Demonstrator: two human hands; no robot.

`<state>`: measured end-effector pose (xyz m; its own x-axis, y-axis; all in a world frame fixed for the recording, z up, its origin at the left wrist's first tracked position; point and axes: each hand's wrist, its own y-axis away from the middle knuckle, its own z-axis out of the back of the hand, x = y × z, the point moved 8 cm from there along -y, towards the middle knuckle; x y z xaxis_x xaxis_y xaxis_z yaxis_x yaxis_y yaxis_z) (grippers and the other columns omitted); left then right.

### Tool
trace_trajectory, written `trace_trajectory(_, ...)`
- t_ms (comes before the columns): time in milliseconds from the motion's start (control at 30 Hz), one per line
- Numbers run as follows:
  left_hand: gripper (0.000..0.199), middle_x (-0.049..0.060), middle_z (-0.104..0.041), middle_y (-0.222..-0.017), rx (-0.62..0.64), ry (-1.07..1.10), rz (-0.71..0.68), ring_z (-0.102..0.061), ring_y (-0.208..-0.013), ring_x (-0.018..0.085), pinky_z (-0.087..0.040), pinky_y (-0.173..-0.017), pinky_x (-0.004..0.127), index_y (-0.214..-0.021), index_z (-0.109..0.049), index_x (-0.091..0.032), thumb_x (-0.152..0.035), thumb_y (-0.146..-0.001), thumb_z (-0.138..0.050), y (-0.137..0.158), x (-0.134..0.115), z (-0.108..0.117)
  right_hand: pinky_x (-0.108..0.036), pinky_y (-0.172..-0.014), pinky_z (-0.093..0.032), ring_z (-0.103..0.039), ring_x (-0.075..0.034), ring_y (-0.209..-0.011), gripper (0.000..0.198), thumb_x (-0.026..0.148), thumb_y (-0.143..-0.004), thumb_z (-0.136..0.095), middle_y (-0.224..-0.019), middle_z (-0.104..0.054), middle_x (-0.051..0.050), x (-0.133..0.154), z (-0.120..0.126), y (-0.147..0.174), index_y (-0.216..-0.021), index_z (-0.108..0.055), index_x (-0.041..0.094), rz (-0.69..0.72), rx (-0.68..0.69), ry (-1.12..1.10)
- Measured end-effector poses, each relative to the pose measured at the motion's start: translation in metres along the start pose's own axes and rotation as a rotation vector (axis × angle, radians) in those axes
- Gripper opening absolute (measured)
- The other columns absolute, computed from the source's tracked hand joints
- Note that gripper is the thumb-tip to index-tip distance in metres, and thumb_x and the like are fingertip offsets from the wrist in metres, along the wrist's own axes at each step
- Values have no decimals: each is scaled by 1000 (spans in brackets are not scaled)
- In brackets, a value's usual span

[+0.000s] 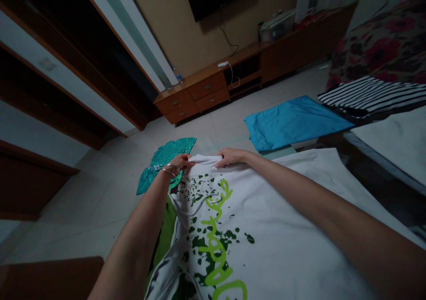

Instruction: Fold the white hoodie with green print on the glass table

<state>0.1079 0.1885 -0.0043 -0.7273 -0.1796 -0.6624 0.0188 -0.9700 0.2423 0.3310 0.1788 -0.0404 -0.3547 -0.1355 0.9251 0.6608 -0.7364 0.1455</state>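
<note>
The left hand (182, 161) and right hand (229, 156) are both pinching the far edge of a white shirt (282, 229), fingers closed on the cloth, which is bunching between them. The shirt is lying spread out below the arms, its green print facing up, with a teal cloth (166, 158) lying just beyond the left hand on the floor (100, 193)

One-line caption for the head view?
Both hands, left and right, pinch the far edge of a white shirt.

white T-shirt (282, 229): soft matt cloth, green print
bracelet (170, 170): shiny metal
floor (83, 202): smooth glossy tile
cabinet (196, 96): brown wood
</note>
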Motion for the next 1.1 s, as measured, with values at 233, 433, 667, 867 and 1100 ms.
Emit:
trace_trajectory(233,25,9,-65,-91,-272,-56,-55,-58,-76,11,-45,-76,28,-98,-57,-2,-10,-74,-56,5,-3,-9,-28,-80,-40,-55,-19,-89,38,9,-73,-67,-96,-64,-9,10,15,17,-110,-61,13,-82,-530,387)
trace_trajectory(433,40,12,-58,-120,-373,-165,-218,-54,-110,23,-45,-93,39,-110,-59,-14,-13,-70,-60,88,-7,-1,-37,-93,-37,-50,-24,-108,19,23,-91,-48,-109,-60,-13,42,-59,70,-104,-61,15,299,-391,824)
trace_trajectory(667,33,10,-57,-122,-337,-177,-294,-53,-114,23,-46,-94,39,-109,-60,-16,-29,-80,-54,269,4,6,-38,-101,-35,-45,-22,-119,23,14,-90,-46,-122,-57,-14,39,-83,115,-106,-62,12,323,-282,838)
trace_trajectory(867,38,7,-62,-101,-679,224,7,-60,-92,19,-50,-80,31,-102,-60,-15,-44,-78,-60,434,79,-12,-36,-94,-44,-55,-19,-107,26,21,-93,-43,-114,-63,-9,93,-112,275,-112,-61,17,451,-343,595)
trace_trajectory(1100,57,9,-61,-100,-848,348,292,-57,-93,23,-47,-85,39,-103,-56,-12,-60,-72,-56,498,154,-84,-40,-93,-45,-56,-22,-104,26,26,-91,-44,-108,-65,-8,7,-93,468,-108,-63,19,165,-821,685)
